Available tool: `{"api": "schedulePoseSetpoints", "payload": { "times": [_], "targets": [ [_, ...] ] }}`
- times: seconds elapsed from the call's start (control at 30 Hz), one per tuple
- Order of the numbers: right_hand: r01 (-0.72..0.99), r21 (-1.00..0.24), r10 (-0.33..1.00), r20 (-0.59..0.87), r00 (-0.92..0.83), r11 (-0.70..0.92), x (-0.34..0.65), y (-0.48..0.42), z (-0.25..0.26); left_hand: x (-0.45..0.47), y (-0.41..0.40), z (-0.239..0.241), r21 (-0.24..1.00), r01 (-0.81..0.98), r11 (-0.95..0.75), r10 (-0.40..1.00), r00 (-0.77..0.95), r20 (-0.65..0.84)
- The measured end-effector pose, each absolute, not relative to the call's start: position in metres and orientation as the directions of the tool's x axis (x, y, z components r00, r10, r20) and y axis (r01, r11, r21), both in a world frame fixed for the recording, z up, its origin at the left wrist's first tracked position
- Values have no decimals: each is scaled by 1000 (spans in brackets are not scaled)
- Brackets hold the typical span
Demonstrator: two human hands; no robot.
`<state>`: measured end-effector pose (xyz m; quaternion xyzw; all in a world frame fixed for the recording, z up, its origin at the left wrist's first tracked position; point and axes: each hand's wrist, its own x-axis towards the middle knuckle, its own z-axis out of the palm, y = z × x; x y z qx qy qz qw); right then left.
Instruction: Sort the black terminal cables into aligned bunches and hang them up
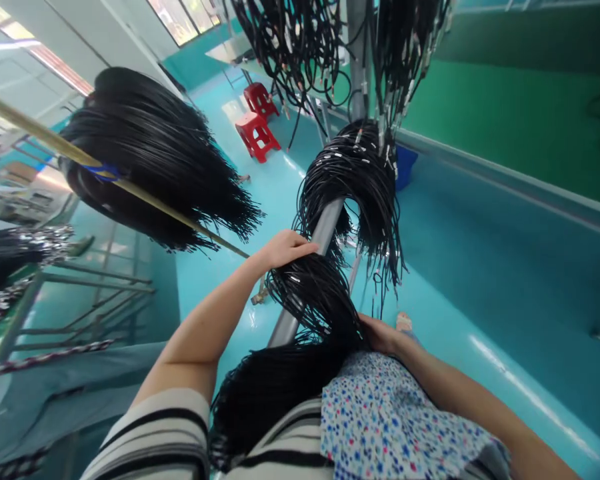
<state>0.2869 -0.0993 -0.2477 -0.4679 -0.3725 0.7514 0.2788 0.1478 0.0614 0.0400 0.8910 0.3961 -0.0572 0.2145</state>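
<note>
Centre frame: left hand point(286, 248), fingers together, presses cable bundle point(315, 300) onto rail point(327, 227). Right hand point(380, 333) steadies it, fingers hidden. Keep strands evenly draped.

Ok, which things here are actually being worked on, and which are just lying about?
In hand: left hand, right hand, black cable bundle between them, grey bar it hangs over.
Lying about: second bundle farther along the bar, bundle on the yellow rod, red stools, hanging cables overhead.

cable bundle point(315, 300) over rail point(326, 230), stools point(257, 135) behind
</note>
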Motion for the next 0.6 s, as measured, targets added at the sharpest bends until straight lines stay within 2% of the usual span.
{"api": "schedulePoseSetpoints", "payload": {
  "times": [0.07, 0.13, 0.23, 0.3, 0.37, 0.43, 0.5, 0.53, 0.57, 0.6],
  "targets": [
    [-22, -888, 872, -447, -198, -460, 295, -124, -273, 146, 61, 36, 382, 748, -542, 706, 652, -277],
    [105, -894, 895, -443, -47, -437, 308, -140, -297, 144, 62, 32, 430, 770, -470, 736, 612, -291],
    [153, -881, 893, -450, 17, -447, 324, -134, -307, 141, 62, 27, 510, 789, -343, 805, 527, -274],
    [90, -926, 929, -369, 1, -368, 329, -108, -294, 140, 63, 25, 541, 790, -287, 841, 478, -252],
    [-46, -997, 989, -48, -141, -55, 331, -73, -271, 140, 63, 24, 548, 793, -265, 862, 450, -233],
    [-41, -995, 925, 100, -366, 91, 333, -37, -247, 140, 64, 23, 547, 795, -262, 870, 440, -223],
    [49, -991, 815, 71, -575, 121, 338, -8, -229, 139, 65, 23, 541, 800, -260, 877, 430, -214],
    [115, -984, 806, 40, -591, 133, 343, 2, -222, 138, 65, 22, 538, 802, -260, 883, 423, -205],
    [173, -974, 843, 33, -537, 148, 350, 9, -217, 137, 65, 22, 538, 803, -255, 892, 410, -189],
    [220, -962, 911, 57, -408, 159, 356, 13, -213, 135, 65, 21, 543, 803, -245, 904, 392, -172]
  ]
}}
